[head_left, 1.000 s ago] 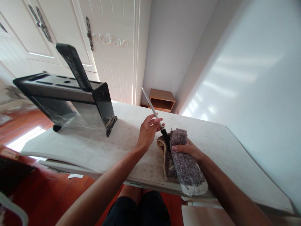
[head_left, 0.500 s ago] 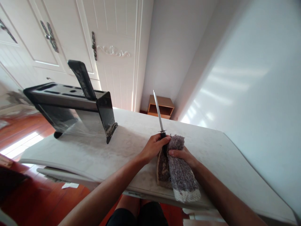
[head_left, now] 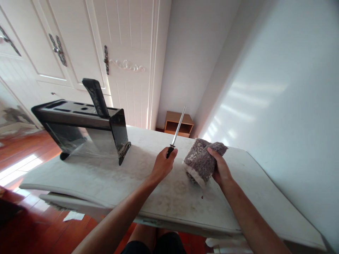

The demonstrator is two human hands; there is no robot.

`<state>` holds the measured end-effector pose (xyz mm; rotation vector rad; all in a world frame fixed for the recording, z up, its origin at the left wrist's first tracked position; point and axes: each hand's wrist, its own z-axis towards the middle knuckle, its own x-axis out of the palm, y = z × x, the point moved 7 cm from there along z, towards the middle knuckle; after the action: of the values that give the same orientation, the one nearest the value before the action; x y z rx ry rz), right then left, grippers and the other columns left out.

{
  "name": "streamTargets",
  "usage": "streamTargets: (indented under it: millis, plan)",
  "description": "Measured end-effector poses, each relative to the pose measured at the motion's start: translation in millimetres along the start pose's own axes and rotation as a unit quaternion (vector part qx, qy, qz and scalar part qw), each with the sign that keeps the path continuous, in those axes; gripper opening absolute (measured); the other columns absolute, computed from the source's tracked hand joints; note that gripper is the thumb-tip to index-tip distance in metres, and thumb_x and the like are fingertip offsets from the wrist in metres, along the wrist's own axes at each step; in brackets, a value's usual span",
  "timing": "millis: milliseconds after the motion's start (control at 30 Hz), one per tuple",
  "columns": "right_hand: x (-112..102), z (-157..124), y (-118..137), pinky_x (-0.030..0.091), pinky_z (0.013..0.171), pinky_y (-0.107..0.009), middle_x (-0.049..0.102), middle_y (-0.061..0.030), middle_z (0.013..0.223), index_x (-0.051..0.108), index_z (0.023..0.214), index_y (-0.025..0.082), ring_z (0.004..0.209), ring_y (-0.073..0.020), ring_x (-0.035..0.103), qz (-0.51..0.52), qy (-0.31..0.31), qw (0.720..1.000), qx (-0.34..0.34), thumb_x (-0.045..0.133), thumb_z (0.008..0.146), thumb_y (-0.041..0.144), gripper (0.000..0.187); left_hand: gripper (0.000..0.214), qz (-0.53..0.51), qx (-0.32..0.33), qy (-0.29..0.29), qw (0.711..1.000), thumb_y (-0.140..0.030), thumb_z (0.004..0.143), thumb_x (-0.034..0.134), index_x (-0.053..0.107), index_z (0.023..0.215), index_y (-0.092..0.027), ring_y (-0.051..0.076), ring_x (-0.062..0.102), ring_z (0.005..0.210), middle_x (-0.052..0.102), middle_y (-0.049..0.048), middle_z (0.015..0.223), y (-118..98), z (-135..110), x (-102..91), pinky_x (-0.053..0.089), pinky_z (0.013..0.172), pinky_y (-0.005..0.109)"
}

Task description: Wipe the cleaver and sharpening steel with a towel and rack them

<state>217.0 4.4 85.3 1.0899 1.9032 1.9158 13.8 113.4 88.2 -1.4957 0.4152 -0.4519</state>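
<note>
My left hand point(head_left: 162, 164) is closed round the black handle of a sharpening steel point(head_left: 177, 127), whose thin metal rod points up and away. My right hand point(head_left: 220, 168) grips a bunched grey towel point(head_left: 201, 160) and holds it just above the white table point(head_left: 111, 173). The two hands are a short way apart over the table's middle. A black knife block point(head_left: 79, 127) stands at the table's far left, with one black knife handle point(head_left: 95, 97) sticking out of its top.
White wardrobe doors with metal handles point(head_left: 58, 49) stand behind the table. A small wooden shelf point(head_left: 178, 122) sits on the floor in the far corner. A white wall runs along the right. The floor at the left is red wood point(head_left: 23, 155).
The steel has come out of the towel and moved left in my left hand. My right hand has gathered the towel up off the table into a bunch.
</note>
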Motion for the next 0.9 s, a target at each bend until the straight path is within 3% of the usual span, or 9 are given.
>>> streamTargets:
  millis: [167, 267, 367, 467, 533, 633, 767, 900]
  plan:
    - [15.1, 0.1, -4.8, 0.060, 0.082, -0.043, 0.075, -0.0040, 0.096, 0.063, 0.103, 0.027, 0.100, -0.0297, 0.068, 0.039, 0.057, 0.998, -0.009, 0.076, 0.067, 0.058, 0.050, 0.043, 0.110, 0.035, 0.020, 0.993, -0.058, 0.084, 0.053, 0.045, 0.065, -0.020, 0.009, 0.039, 0.047, 0.042, -0.0059, 0.050, -4.3, -6.2, 3.9, 0.028, 0.048, 0.023]
    - [25.1, -8.1, -8.7, 0.059, 0.084, -0.042, 0.074, -0.0031, 0.103, 0.061, 0.109, 0.029, 0.105, -0.0286, 0.066, 0.064, 0.085, 0.994, -0.016, 0.077, 0.065, 0.062, 0.058, 0.045, 0.165, 0.068, 0.050, 0.983, -0.058, 0.086, 0.050, 0.046, 0.062, -0.019, 0.012, 0.044, 0.054, 0.045, -0.0037, 0.054, -5.3, -9.5, 11.1, 0.029, 0.052, 0.024]
    - [33.8, -18.2, -13.8, 0.058, 0.084, -0.042, 0.073, -0.0019, 0.095, 0.060, 0.109, 0.028, 0.099, -0.0281, 0.068, 0.071, 0.112, 0.991, -0.020, 0.086, 0.056, 0.054, 0.064, 0.035, 0.242, 0.099, 0.104, 0.960, -0.046, 0.088, 0.049, 0.054, 0.067, -0.018, 0.016, 0.054, 0.063, 0.057, 0.0007, 0.064, -3.7, -14.8, 22.3, 0.034, 0.057, 0.026]
    - [40.8, -26.1, -20.6, 0.059, 0.082, -0.041, 0.072, -0.0007, 0.081, 0.063, 0.106, 0.024, 0.087, -0.0267, 0.070, 0.054, 0.131, 0.990, 0.006, 0.089, 0.052, 0.038, 0.061, 0.015, 0.352, 0.143, 0.155, 0.912, -0.028, 0.084, 0.052, 0.061, 0.085, -0.017, 0.024, 0.063, 0.080, 0.069, 0.0103, 0.086, -2.6, -23.3, 33.8, 0.043, 0.068, 0.030]
    - [44.2, -28.8, -21.1, 0.059, 0.081, -0.041, 0.071, -0.0004, 0.080, 0.063, 0.106, 0.024, 0.083, -0.0254, 0.070, 0.053, 0.135, 0.989, 0.011, 0.086, 0.054, 0.032, 0.057, 0.019, 0.402, 0.168, 0.165, 0.885, -0.023, 0.084, 0.050, 0.061, 0.097, -0.015, 0.030, 0.065, 0.092, 0.070, 0.0179, 0.100, -3.5, -28.3, 38.9, 0.046, 0.078, 0.036]
    - [44.4, -28.2, -17.4, 0.059, 0.082, -0.039, 0.073, -0.0005, 0.088, 0.063, 0.110, 0.024, 0.087, -0.0249, 0.070, 0.064, 0.117, 0.991, -0.009, 0.082, 0.057, 0.030, 0.056, 0.027, 0.431, 0.167, 0.174, 0.870, -0.023, 0.088, 0.042, 0.060, 0.104, -0.011, 0.035, 0.065, 0.098, 0.068, 0.0243, 0.107, -2.1, -32.4, 45.9, 0.048, 0.085, 0.044]
    - [37.4, -22.4, -20.2, 0.059, 0.077, -0.039, 0.073, -0.0023, 0.083, 0.065, 0.097, 0.022, 0.081, -0.0254, 0.070, 0.066, 0.077, 0.995, 0.002, 0.077, 0.060, 0.033, 0.040, 0.029, 0.410, 0.155, 0.176, 0.881, -0.022, 0.088, 0.042, 0.060, 0.107, -0.011, 0.035, 0.064, 0.104, 0.067, 0.0242, 0.113, 0.0, -32.3, 53.8, 0.047, 0.090, 0.046]
    - [28.0, -16.7, -23.9, 0.059, 0.073, -0.040, 0.072, -0.0039, 0.074, 0.065, 0.086, 0.020, 0.074, -0.0268, 0.069, 0.064, 0.047, 0.996, 0.035, 0.072, 0.061, 0.037, 0.032, 0.018, 0.288, 0.169, 0.188, 0.924, -0.019, 0.084, 0.047, 0.062, 0.093, -0.016, 0.031, 0.062, 0.107, 0.068, 0.0175, 0.112, -4.3, -31.5, 58.2, 0.046, 0.094, 0.040]
